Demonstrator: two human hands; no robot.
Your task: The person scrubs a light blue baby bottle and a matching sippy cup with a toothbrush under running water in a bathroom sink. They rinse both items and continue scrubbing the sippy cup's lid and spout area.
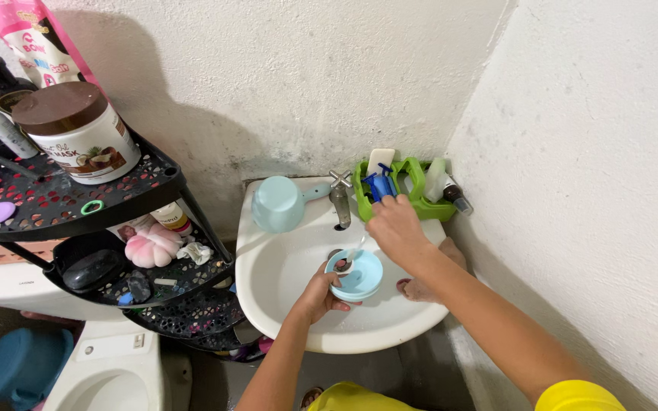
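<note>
Head view: my left hand grips the small blue bowl from its 8 o'clock side, fingers curled onto the rim and wall. The bowl sits low inside the white sink, just over the drain area, under the tap.

My right hand is at 1 o'clock of the bowl, fingers pinched on a thin pale handle, a spoon or brush, can't tell which. Its tip dips into the bowl at the 10 o'clock edge.

Metal cross-handle tap stands at 12 o'clock of the bowl. I can't tell if water runs.

Pale blue cup lies tipped on the sink rim at 10 o'clock, mouth toward camera. Green soap tray at 1 o'clock on the rim, holding a white soap bar, blue clips and a small bottle. Brownish cloth on the rim at 3 o'clock, partly under my right forearm.

Black corner shelf at 9 o'clock, well apart, carries a brown-lidded white jar. White toilet at 8 o'clock, below the shelf.
</note>
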